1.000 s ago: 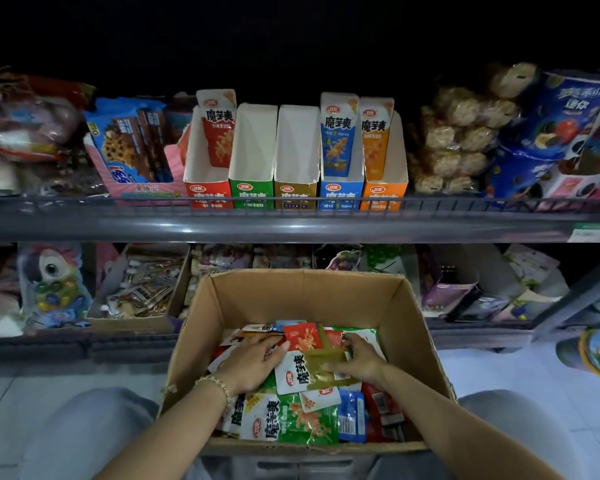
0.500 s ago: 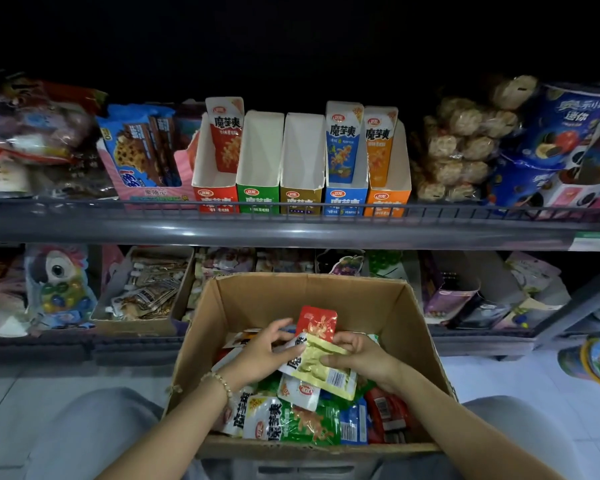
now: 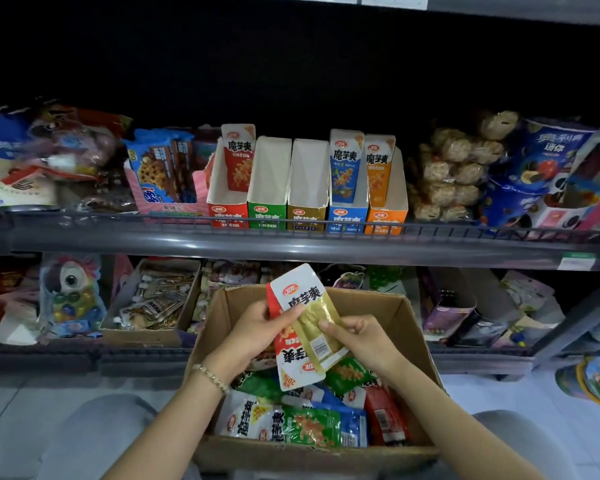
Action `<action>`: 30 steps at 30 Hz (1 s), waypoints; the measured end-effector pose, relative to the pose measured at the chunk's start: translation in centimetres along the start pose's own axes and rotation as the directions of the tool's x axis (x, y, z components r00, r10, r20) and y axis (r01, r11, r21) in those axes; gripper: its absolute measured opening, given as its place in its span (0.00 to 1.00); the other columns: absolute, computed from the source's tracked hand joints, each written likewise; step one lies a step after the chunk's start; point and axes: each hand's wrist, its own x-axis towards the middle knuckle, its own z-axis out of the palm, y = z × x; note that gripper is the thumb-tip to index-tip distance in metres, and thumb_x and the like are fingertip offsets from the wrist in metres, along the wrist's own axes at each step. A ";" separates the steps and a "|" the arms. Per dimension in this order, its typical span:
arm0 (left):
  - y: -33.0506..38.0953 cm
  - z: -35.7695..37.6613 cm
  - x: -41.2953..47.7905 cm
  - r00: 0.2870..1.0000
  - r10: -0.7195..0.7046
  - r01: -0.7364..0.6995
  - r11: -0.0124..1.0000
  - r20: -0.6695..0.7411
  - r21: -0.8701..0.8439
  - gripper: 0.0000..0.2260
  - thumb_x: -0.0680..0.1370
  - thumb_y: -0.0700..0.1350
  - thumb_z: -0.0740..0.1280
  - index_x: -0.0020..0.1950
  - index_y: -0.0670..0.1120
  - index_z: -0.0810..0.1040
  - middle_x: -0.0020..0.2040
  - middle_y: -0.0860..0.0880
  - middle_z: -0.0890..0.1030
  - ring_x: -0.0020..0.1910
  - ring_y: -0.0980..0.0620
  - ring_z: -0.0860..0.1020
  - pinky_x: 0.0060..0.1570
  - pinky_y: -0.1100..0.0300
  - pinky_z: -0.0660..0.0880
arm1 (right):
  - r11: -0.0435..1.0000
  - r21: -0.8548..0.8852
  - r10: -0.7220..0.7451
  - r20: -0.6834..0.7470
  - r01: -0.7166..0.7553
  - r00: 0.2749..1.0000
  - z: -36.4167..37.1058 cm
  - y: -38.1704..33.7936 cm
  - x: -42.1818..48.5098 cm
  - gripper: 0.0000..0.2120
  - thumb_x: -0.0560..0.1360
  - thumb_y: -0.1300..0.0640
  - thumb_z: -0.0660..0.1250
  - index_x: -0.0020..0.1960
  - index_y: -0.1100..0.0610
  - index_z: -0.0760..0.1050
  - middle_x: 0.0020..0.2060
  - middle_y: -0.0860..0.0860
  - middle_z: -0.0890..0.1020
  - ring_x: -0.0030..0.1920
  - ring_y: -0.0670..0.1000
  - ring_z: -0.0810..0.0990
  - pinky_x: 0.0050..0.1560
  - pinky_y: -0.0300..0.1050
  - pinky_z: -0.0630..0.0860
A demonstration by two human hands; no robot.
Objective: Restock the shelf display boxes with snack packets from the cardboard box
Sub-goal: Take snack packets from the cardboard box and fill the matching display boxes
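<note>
An open cardboard box in front of me holds several green, blue and red snack packets. Above it, my left hand and my right hand together hold a small stack of packets: a gold packet on top, a red one behind. On the shelf stand five display boxes: red, green, gold, blue and orange. The green and gold boxes look empty; the red, blue and orange ones each show a packet.
A grey wire-edged shelf rail runs across below the display boxes. Cookie packs sit to their left, rice-cake bags and blue bags to their right. The lower shelf holds a brown tray of sachets and toys.
Both hands have lifted the gold and red packets up out of the cardboard box, from among the loose packets to above its rim. The view has tilted upward toward the shelf.
</note>
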 end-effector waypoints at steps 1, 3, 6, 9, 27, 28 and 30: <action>0.3 -0.1 -0.2 1.000 0.018 -0.018 1.000 -0.009 0.001 0.10 0.76 0.54 0.65 0.48 0.48 0.79 0.42 0.52 0.85 0.40 0.58 0.83 0.46 0.62 0.78 | 1.000 0.019 -0.021 -0.024 0.021 0.999 0.1 -0.3 0.0 0.08 0.74 0.56 0.68 0.42 0.59 0.83 0.39 0.54 0.86 0.38 0.49 0.84 0.39 0.37 0.77; 0.6 -0.1 -0.5 0.999 0.038 -0.040 0.998 -0.033 -0.049 0.10 0.79 0.53 0.61 0.46 0.48 0.78 0.41 0.51 0.85 0.37 0.61 0.82 0.40 0.67 0.76 | 0.994 0.045 -0.092 -0.101 0.097 0.991 0.2 -0.7 0.1 0.07 0.76 0.57 0.67 0.47 0.59 0.82 0.42 0.53 0.86 0.42 0.50 0.85 0.41 0.40 0.79; 1.2 0.2 -1.1 0.996 0.050 -0.061 0.988 -0.076 -0.140 0.12 0.81 0.54 0.55 0.48 0.51 0.75 0.42 0.54 0.83 0.40 0.63 0.81 0.34 0.73 0.71 | 0.971 -0.084 -0.232 -0.148 0.222 0.961 0.6 -1.3 0.3 0.09 0.79 0.58 0.62 0.56 0.52 0.78 0.47 0.48 0.85 0.47 0.45 0.83 0.46 0.37 0.78; 1.9 0.9 -1.4 0.998 0.054 -0.062 0.972 -0.040 -0.228 0.16 0.80 0.60 0.50 0.55 0.54 0.73 0.49 0.49 0.82 0.50 0.54 0.80 0.47 0.63 0.76 | 0.939 -0.246 -0.245 0.014 0.241 0.969 2.2 -2.1 0.1 0.15 0.79 0.51 0.58 0.65 0.46 0.71 0.54 0.39 0.79 0.50 0.41 0.80 0.48 0.33 0.77; 4.4 1.2 -0.7 0.962 0.081 -0.216 0.811 -0.262 -0.544 0.14 0.78 0.52 0.61 0.58 0.45 0.75 0.51 0.45 0.83 0.51 0.51 0.82 0.55 0.55 0.76 | 0.702 0.679 0.249 0.050 -0.216 0.967 2.6 -1.9 1.1 0.17 0.74 0.55 0.66 0.61 0.60 0.76 0.54 0.58 0.83 0.51 0.55 0.82 0.53 0.53 0.79; 4.4 0.9 -0.7 0.970 0.098 -0.213 0.793 -0.224 -0.571 0.12 0.77 0.49 0.63 0.59 0.47 0.75 0.52 0.46 0.83 0.52 0.51 0.82 0.55 0.55 0.76 | 0.704 0.685 0.251 0.011 -0.190 0.968 2.3 -2.1 1.2 0.18 0.74 0.56 0.66 0.61 0.60 0.76 0.54 0.58 0.83 0.52 0.55 0.82 0.54 0.53 0.78; 4.2 0.1 -0.6 0.983 0.128 -0.178 0.849 -0.132 -0.497 0.15 0.73 0.46 0.68 0.59 0.52 0.76 0.53 0.47 0.83 0.52 0.51 0.82 0.54 0.55 0.77 | 0.774 0.623 0.233 -0.108 -0.117 0.966 1.1 -2.6 1.4 0.18 0.72 0.56 0.67 0.61 0.58 0.76 0.53 0.57 0.83 0.52 0.55 0.82 0.51 0.53 0.78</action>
